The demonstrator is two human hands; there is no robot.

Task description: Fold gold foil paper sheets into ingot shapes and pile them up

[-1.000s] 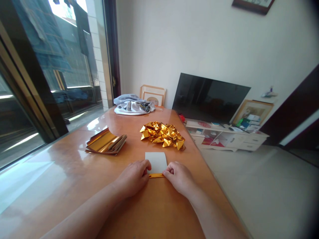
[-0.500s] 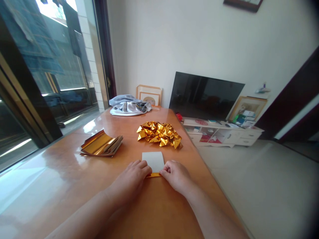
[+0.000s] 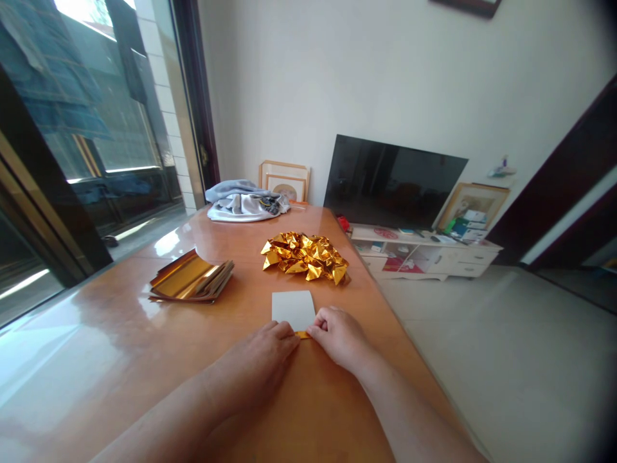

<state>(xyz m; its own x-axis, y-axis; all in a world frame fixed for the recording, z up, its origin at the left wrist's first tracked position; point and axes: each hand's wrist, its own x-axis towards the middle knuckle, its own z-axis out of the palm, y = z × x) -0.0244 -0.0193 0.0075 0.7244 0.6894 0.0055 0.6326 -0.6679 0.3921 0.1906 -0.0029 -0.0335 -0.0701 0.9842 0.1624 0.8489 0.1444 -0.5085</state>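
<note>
Head view, lower centre of the frame: the left hand (image 3: 260, 360) lies flat, fingers together, pinning the sheet of gold foil paper (image 3: 292, 310), white side up. The right hand (image 3: 337, 334) pinches its folded gold near edge, apparently creasing it. Beyond on the surface (image 3: 120, 347): folded gold pieces (image 3: 304, 255), stacked gold sheets (image 3: 190, 280).
</note>
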